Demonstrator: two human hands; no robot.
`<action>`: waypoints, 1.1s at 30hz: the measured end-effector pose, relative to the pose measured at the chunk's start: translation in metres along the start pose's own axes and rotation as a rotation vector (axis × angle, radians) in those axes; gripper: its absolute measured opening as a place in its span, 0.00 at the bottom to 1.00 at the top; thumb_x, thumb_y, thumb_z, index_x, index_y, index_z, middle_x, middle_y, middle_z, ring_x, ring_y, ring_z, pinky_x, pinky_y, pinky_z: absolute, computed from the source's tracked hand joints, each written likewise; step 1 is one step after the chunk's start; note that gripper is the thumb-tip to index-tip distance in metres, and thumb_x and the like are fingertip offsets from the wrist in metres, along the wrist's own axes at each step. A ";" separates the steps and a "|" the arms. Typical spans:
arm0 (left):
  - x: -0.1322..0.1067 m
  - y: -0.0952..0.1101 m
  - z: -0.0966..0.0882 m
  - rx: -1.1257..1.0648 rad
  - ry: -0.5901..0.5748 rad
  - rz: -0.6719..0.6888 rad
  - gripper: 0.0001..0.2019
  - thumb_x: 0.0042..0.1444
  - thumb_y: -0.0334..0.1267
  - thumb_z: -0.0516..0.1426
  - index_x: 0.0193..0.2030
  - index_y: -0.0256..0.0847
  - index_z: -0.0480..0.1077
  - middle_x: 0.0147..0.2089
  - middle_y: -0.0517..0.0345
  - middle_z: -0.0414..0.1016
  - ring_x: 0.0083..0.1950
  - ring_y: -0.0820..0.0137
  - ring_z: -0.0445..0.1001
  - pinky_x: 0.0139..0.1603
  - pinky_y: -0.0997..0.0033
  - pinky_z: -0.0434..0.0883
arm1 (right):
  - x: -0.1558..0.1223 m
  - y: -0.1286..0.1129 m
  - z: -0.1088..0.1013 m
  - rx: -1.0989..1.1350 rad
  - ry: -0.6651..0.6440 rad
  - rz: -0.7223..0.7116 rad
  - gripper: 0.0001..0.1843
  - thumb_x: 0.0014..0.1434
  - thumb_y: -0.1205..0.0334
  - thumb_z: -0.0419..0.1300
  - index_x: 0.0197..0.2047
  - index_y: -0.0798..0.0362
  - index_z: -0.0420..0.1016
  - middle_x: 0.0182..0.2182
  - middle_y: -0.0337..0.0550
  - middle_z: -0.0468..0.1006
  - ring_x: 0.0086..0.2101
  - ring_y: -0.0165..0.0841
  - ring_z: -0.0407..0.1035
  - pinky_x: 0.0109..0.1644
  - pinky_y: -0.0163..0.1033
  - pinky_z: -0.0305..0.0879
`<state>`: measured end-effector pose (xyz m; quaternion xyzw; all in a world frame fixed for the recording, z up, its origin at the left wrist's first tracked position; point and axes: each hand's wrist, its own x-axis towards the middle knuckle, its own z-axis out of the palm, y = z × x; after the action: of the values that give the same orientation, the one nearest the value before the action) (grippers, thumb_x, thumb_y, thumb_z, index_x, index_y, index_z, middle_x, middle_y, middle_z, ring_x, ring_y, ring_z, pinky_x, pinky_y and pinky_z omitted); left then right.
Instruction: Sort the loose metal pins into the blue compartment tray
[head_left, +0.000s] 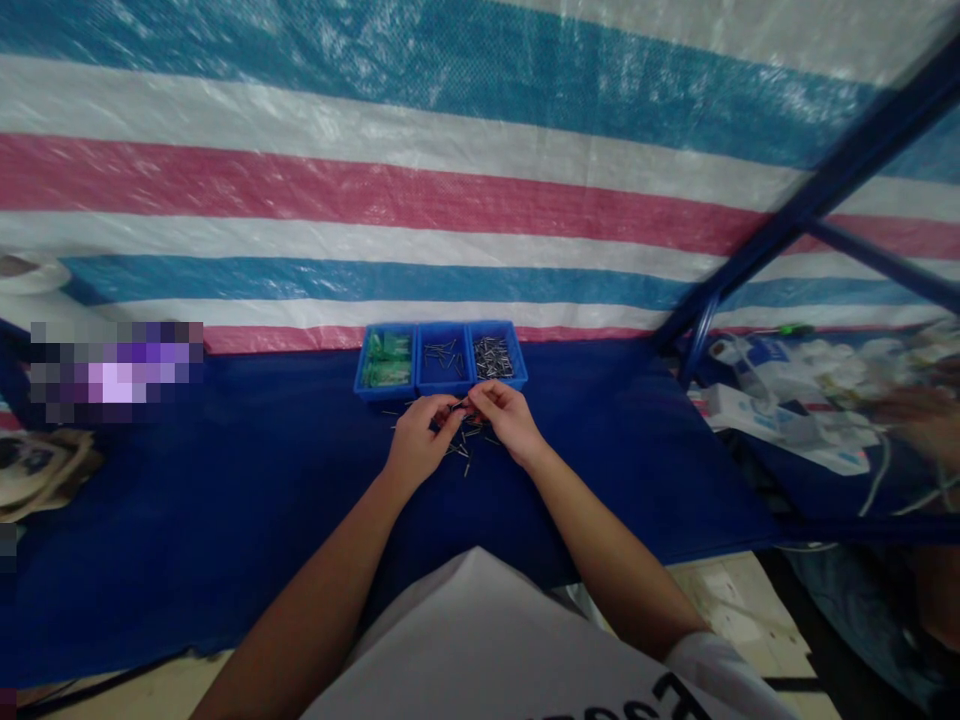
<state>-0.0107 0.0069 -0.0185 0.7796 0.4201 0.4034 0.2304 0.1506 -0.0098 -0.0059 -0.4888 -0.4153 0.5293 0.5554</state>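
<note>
- Dark thin metal pins, a loose scatter of them on the navy cloth of the bench, right under and between both hands.
- Left hand and right hand up close together over that scatter, no gap at the fingertips.
- Both grips pinched shut, apparently clamped on a single pin, though way too tiny to say for sure.
- Handling guess: very light, stiff, probably a bit slippery and prone to rolling, so fingertips only, near the middle of the shank.
- Blue plastic three-compartment tray just past the hands, on the bench, not touching them.
- Green slender parts in its left compartment, hard to make out; a few loose dark pins in the middle one; a packed bunch of grey pins in the right one.
- Blue, white and red striped woven tarp behind everything, dark blue metal frame tubes on the right.
- White packets piled off to the right, plus a blurry shape past them, maybe someone else's hand, no telling.
</note>
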 end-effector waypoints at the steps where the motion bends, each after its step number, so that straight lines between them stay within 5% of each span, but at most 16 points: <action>1: 0.000 -0.001 0.001 -0.007 -0.002 0.010 0.10 0.61 0.45 0.55 0.41 0.42 0.73 0.35 0.57 0.76 0.34 0.71 0.73 0.40 0.70 0.71 | 0.000 0.000 -0.001 -0.011 0.006 0.000 0.20 0.47 0.43 0.68 0.32 0.52 0.74 0.27 0.38 0.77 0.27 0.29 0.70 0.30 0.34 0.65; 13: -0.002 -0.011 0.003 0.077 0.158 -0.025 0.10 0.61 0.43 0.54 0.42 0.41 0.73 0.37 0.55 0.79 0.39 0.68 0.75 0.45 0.67 0.71 | 0.003 0.006 -0.003 -0.114 -0.085 -0.008 0.16 0.49 0.47 0.67 0.32 0.52 0.75 0.26 0.38 0.76 0.25 0.27 0.67 0.31 0.34 0.64; 26: 0.001 0.001 -0.002 -0.010 0.073 -0.133 0.13 0.64 0.44 0.48 0.37 0.40 0.69 0.26 0.63 0.71 0.27 0.74 0.70 0.33 0.74 0.65 | -0.001 0.006 -0.002 -0.399 -0.109 -0.228 0.12 0.59 0.54 0.59 0.34 0.54 0.76 0.29 0.40 0.78 0.29 0.29 0.69 0.35 0.35 0.65; 33: 0.001 0.001 -0.001 0.011 0.077 -0.201 0.18 0.63 0.48 0.49 0.26 0.40 0.66 0.21 0.64 0.65 0.24 0.75 0.65 0.28 0.75 0.60 | -0.002 0.005 -0.002 -0.486 -0.038 -0.329 0.09 0.61 0.58 0.58 0.38 0.53 0.77 0.33 0.42 0.79 0.31 0.30 0.70 0.36 0.35 0.66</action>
<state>-0.0108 0.0074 -0.0162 0.7186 0.5071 0.4056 0.2490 0.1515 -0.0127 -0.0110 -0.5235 -0.6138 0.3261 0.4927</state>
